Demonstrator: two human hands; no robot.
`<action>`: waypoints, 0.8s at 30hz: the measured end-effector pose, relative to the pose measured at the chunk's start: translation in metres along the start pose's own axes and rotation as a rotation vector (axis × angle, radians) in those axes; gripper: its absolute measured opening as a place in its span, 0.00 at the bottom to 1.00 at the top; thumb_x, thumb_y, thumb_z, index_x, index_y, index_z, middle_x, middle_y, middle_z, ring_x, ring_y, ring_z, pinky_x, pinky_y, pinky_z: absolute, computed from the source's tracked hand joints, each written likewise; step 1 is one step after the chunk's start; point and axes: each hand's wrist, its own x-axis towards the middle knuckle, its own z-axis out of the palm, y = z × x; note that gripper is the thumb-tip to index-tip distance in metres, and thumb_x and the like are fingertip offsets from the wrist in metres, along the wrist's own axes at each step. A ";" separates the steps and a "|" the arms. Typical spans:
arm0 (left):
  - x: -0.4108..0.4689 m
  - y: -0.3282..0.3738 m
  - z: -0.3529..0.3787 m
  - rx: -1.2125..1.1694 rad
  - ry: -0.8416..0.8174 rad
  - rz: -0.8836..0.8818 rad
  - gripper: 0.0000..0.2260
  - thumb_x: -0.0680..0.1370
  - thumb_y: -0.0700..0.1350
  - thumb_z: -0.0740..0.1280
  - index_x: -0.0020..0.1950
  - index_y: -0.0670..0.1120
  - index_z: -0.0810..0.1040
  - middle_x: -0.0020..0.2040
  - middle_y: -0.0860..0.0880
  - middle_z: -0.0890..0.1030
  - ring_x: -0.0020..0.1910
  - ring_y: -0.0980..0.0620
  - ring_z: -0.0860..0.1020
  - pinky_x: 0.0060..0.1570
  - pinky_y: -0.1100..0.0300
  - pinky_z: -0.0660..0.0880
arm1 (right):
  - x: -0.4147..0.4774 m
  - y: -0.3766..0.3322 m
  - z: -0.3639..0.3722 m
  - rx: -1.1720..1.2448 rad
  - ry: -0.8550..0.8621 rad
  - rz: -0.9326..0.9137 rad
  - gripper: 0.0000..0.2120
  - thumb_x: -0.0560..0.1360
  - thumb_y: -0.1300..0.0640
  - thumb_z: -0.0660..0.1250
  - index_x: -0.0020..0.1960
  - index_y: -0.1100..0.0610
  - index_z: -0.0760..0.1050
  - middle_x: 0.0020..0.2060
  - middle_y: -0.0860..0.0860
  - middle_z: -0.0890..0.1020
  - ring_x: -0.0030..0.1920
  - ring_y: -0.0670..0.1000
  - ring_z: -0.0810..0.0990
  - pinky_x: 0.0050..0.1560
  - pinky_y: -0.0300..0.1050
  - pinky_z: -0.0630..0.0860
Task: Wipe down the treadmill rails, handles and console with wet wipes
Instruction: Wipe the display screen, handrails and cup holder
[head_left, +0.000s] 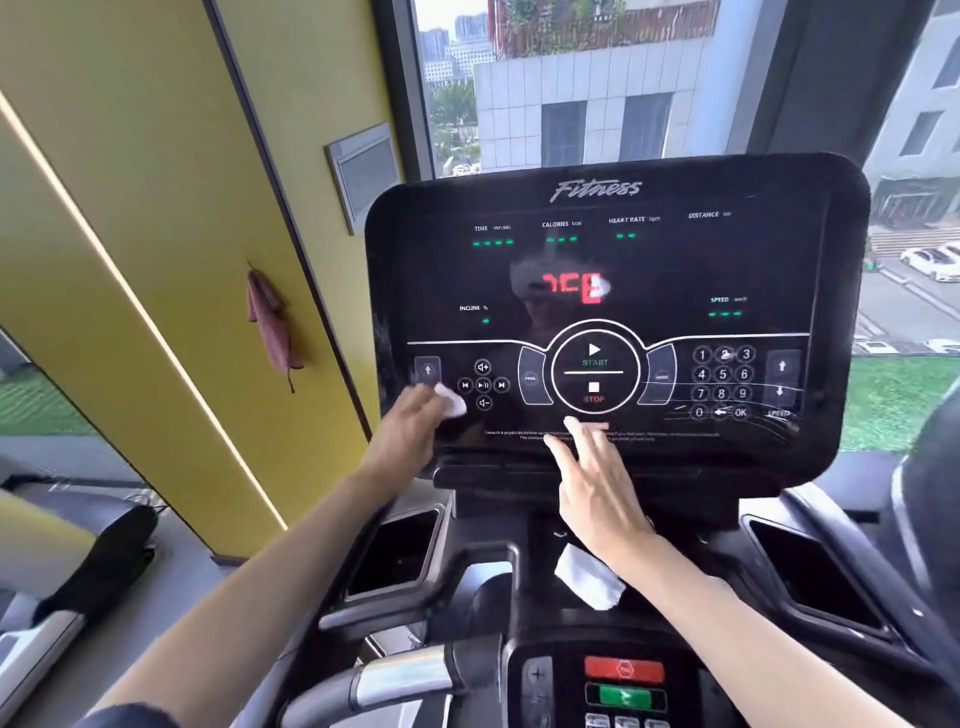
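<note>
Fingers (423, 408) of the left hand (402, 436) lie fairly straight and press a white wet wipe (453, 404) against the lower left of the console (597, 249), just below the incline arrow key (427, 370). Whether the thumb also pinches the wipe cannot be told. The right hand (597, 493) is released, its fingers (563, 452) splayed, with the tips touching the console's lower edge directly under the STOP key (594, 392) and the START key (595, 356). A second wipe (589, 577) shows below the right wrist; whether it is held or lies loose is unclear.

Likely hazards: the display is lit, so a stray press by the bracing fingertips or the passing wipe could probably start the belt or alter incline. Excess moisture could seep into key seams. The second wipe may slip down out of reach. Pale streaks near the number pad (723, 374) suggest smearing if strokes are uneven.

Surface and room: the console's surface is glossy black and reflective. Two dark pockets (395, 551) (810, 571) flank its stem. A red button (623, 667) and a green button (626, 696) sit below, beside a silver-banded handle (400, 675). A yellow wall (156, 208) at left carries a hanging reddish cloth (270, 322), and a window (597, 78) ahead shows buildings and parked cars.
</note>
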 end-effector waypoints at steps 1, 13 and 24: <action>-0.018 0.000 0.004 -0.003 -0.105 0.051 0.09 0.74 0.36 0.59 0.52 0.44 0.74 0.46 0.44 0.75 0.44 0.45 0.73 0.35 0.49 0.77 | -0.001 0.001 0.000 0.007 -0.001 0.010 0.30 0.57 0.73 0.74 0.58 0.62 0.78 0.59 0.64 0.77 0.57 0.61 0.76 0.56 0.54 0.78; 0.034 0.026 0.011 -0.080 0.159 -0.225 0.16 0.73 0.26 0.61 0.56 0.40 0.76 0.46 0.41 0.74 0.44 0.41 0.74 0.39 0.48 0.76 | -0.006 0.008 -0.005 0.016 0.038 0.066 0.33 0.58 0.75 0.71 0.63 0.65 0.74 0.69 0.69 0.66 0.64 0.65 0.72 0.61 0.57 0.74; 0.091 0.016 -0.006 -0.022 0.375 -0.288 0.08 0.73 0.27 0.64 0.47 0.37 0.78 0.43 0.39 0.74 0.41 0.40 0.74 0.36 0.45 0.75 | -0.009 0.034 -0.011 -0.018 0.051 0.234 0.37 0.70 0.63 0.71 0.75 0.65 0.58 0.74 0.69 0.54 0.74 0.65 0.59 0.68 0.61 0.66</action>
